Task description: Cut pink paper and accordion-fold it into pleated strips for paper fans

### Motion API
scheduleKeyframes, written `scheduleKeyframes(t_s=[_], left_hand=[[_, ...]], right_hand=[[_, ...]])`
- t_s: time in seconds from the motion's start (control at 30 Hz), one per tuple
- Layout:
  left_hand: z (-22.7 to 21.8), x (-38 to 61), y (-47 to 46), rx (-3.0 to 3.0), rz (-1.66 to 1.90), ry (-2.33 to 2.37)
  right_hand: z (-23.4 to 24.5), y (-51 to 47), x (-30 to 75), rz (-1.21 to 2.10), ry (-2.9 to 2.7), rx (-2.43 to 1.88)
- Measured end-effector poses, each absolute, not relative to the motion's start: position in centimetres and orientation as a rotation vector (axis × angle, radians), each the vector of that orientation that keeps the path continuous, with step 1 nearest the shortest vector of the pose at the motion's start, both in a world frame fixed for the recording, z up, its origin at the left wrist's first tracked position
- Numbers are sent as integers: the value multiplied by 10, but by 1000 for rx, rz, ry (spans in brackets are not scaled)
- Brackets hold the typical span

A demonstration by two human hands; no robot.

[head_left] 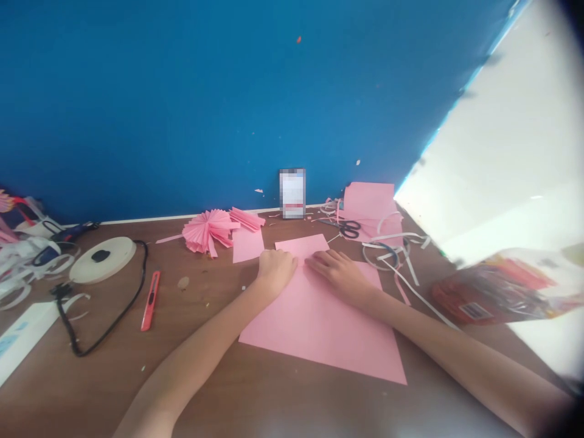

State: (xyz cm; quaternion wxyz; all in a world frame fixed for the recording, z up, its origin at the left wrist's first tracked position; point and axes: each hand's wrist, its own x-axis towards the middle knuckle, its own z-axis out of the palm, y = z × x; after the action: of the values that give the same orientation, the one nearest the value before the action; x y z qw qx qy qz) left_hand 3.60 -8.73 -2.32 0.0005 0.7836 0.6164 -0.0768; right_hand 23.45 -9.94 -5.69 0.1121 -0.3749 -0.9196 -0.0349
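Note:
A large sheet of pink paper (pixel 319 328) lies on the brown table in front of me. Its far end carries a folded-looking strip (pixel 301 243) just beyond my fingers. My left hand (pixel 276 271) is curled at the left part of that strip, thumb side inward, gripping or pressing the paper; its fingertips are hidden. On the other side my right hand (pixel 338 275) rests palm down with fingers stretched out flat over the sheet. The two hands almost meet at the middle of the strip.
A pleated pink paper fan (pixel 207 232), a phone (pixel 292 193), scissors (pixel 349 229) and more pink paper (pixel 369 201) lie along the blue wall. Leftward are a red cutter knife (pixel 150 301), a round reel (pixel 103 260) and a black cable (pixel 114 328). A plastic bag (pixel 497 286) sits right.

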Motion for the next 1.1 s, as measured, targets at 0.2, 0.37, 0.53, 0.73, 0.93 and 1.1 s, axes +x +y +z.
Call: scheduleKeyframes(t_s=[0.2,0.37,0.53,0.73,0.93,1.1], left_hand=[[-18,33,-85,2382,-297,1962],[-20,30,-80,2372,-345,1930],[-20,26,-76,2414,-346,1853],[-18,25,-75,2419,-328,1794],[-15,24,-79,2449,-330,1737],[-15,23,-79,2434,-332,1751]], right_hand=[[-54,-99,234,-103,-2706,-1076],[-54,-99,232,-180,-2734,-1071],[-52,-98,232,-298,-2791,-1042],[-54,-95,231,-351,-2792,-1015],[-50,-98,226,-371,-2797,-1019],[-51,-97,229,-236,-2754,-1059]])
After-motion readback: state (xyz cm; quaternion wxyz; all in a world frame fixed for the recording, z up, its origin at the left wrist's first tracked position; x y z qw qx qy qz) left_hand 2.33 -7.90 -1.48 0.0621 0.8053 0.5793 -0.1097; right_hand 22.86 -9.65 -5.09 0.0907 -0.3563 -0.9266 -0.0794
